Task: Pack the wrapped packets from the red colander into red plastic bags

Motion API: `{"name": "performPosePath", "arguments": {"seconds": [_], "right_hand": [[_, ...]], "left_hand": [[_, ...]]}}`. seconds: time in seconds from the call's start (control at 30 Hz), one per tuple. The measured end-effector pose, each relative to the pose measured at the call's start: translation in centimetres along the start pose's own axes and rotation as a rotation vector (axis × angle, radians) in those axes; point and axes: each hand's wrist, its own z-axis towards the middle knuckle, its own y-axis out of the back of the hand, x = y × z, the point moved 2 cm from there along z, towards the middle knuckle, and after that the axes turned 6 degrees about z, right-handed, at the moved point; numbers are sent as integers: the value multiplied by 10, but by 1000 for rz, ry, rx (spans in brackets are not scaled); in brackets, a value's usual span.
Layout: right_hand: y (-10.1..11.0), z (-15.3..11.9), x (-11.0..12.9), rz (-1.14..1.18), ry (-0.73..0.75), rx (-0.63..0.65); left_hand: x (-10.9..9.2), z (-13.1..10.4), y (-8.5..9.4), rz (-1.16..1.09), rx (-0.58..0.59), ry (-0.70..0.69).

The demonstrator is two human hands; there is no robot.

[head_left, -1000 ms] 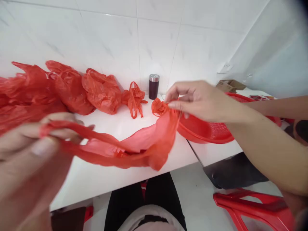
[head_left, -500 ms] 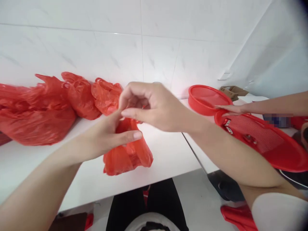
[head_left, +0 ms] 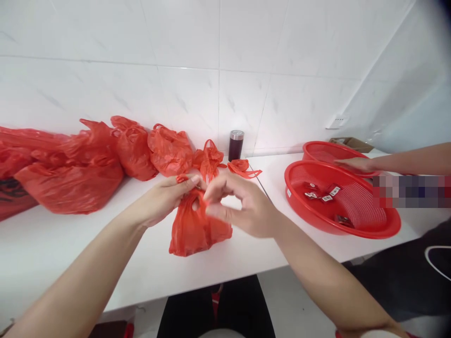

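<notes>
A red plastic bag (head_left: 197, 230) stands on the white table (head_left: 141, 267) in front of me, its top gathered up between my hands. My left hand (head_left: 169, 197) pinches the twisted top of this bag between thumb and fingers. On the bag's right side, my right hand (head_left: 243, 202) has its thumb and curled fingers closed on the red plastic near the top. The bag's contents are hidden.
Several filled red bags (head_left: 70, 183) line the wall at the left. Behind the hands are a dark cup (head_left: 236, 145) and a loose red bag (head_left: 239, 165). A red basket (head_left: 341, 202) with small packets is at the right, beside another person's hand (head_left: 355, 164).
My hands have moved apart, and the bag's gathered top now shows between them. The view has shifted, bringing the dark cup into sight. The near red basket stands less tilted.
</notes>
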Motion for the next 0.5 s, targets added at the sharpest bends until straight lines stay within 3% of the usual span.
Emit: {"name": "performPosePath", "arguments": {"seconds": [0.1, 0.2, 0.27, 0.4, 0.5], "right_hand": [[-2, -2, -7, 53, 48, -98], [-1, 3, -42, 100, -87, -212], [-5, 4, -68, 115, -230, -184], [-13, -1, -95, 236, -363, -156], [-17, -6, -93, 335, -386, -49]], "left_hand": [[-6, -3, -2, 235, 31, -46], [-3, -1, -7, 399, -6, -32], [4, 1, -8, 522, -138, -20], [18, 0, -10, 818, -558, -105], [25, -3, -17, 796, -622, -215]]}}
